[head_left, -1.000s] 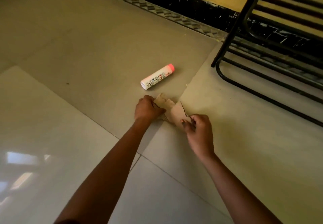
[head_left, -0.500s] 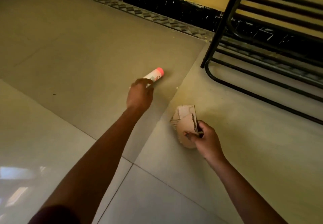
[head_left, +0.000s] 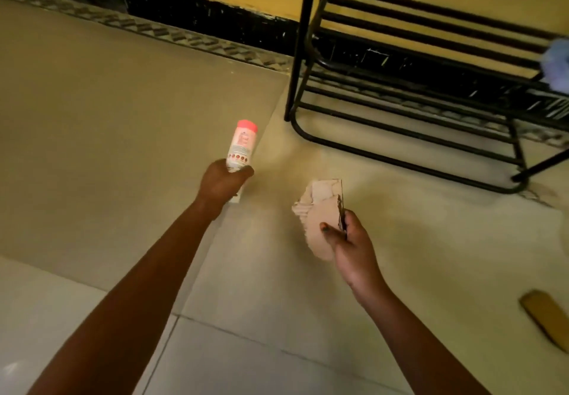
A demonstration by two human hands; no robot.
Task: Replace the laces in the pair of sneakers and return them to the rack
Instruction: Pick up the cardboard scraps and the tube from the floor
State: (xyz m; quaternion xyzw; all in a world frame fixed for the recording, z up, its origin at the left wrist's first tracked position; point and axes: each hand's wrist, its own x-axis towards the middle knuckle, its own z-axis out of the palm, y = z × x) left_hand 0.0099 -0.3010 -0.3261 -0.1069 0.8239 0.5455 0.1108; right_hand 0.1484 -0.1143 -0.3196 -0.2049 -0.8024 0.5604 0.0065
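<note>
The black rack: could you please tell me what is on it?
Only a blurred pale-blue thing shows on the rack, at the right edge; other visible rails carry nothing. Its right end is out of frame.

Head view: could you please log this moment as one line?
left hand: grips bottle | right hand: holds cardboard | rack: by wall

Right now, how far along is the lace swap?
Done: nothing I can confirm. No sneakers or laces are identifiable in view, on the rack or the floor. In hand: the left grip holds a pink-capped bottle, and the right grip pinches torn cardboard. Left: judging from this view, probably both the lacing and returning the pair to the rack.
</note>
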